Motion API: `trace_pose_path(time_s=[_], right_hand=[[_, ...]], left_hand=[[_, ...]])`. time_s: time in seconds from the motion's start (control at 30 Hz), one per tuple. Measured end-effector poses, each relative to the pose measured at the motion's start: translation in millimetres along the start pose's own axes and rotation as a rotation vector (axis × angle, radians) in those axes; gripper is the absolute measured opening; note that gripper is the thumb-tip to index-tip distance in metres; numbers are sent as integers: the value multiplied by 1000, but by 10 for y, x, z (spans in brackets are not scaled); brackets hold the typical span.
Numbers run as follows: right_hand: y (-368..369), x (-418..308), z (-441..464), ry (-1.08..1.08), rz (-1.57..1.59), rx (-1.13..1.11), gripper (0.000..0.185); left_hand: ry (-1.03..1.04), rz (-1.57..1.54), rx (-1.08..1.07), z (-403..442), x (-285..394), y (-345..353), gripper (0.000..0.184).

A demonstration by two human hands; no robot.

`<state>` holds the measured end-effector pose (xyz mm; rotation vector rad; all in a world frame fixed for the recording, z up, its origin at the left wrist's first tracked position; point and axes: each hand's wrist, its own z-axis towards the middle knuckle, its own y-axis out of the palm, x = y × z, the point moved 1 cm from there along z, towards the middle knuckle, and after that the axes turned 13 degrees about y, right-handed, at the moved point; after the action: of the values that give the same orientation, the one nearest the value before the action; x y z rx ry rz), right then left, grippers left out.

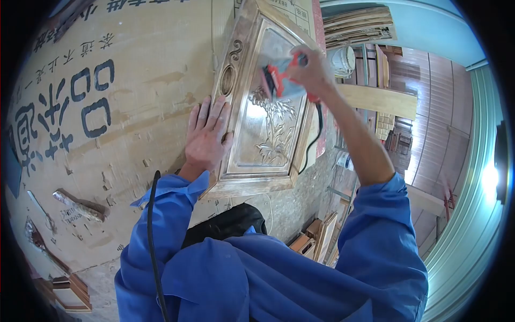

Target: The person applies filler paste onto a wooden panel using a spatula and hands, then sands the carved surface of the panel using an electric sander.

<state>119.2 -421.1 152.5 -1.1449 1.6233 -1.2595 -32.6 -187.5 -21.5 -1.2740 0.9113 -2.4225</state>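
A carved wooden cabinet door or panel [265, 129], with a raised tree-like relief and an oval carving on its frame, lies slanted on printed cardboard [145, 107]. My left hand [206, 131] rests flat on the panel's left frame, fingers stretched out and holding nothing. In my right hand [311, 71] is a red and grey power sander [279, 80], gripped over the upper part of the panel and blurred by motion. The sander looks tilted; whether its pad touches the wood I cannot tell. A black cord [318, 131] trails from it past the panel's right side.
Another dark cable [152, 236] runs over my left sleeve. A plastic-wrapped stick-like piece [78, 206] and a brush-like tool [40, 241] lie at the lower left. Stacked boards [358, 26], a white bucket [342, 61] and wooden pieces [324, 236] stand to the right.
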Motion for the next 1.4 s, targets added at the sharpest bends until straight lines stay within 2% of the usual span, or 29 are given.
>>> trace_pose_path(time_s=[0.03,0.1,0.27,0.33,0.43,0.63,0.77,0.93,0.97,1.1,1.27,1.4], right_hand=[[-11,-2,152,-3,1,-6,45],[-12,10,354,237,93,-45,45],[35,-205,-146,119,-46,-148,48],[136,-170,-411,3,-208,-64,50],[199,-243,-918,-96,-184,63,51],[350,-97,-1677,111,-157,-35,48],[399,209,-1538,332,2,63,42],[460,12,-1367,464,190,-21,41],[446,-25,-1422,474,195,-16,41],[344,-217,-1654,461,112,-250,41],[425,-146,-1522,456,285,-110,41],[306,-134,-1287,454,139,-95,40]], left_hand=[[-2,-4,2,2,8,8,76],[0,-18,-2,-25,14,21,75],[14,-25,7,-29,0,37,75],[33,-27,10,7,13,30,75],[28,-20,4,-35,2,29,75],[36,-28,-16,-36,19,2,76],[51,-9,-24,-49,-11,14,76],[72,-2,4,-80,-32,67,76],[81,-2,5,-92,-23,57,76],[71,18,-57,-74,-17,-5,74],[110,-39,-23,-143,-56,-30,73],[117,-41,-29,-185,-38,-33,72]])
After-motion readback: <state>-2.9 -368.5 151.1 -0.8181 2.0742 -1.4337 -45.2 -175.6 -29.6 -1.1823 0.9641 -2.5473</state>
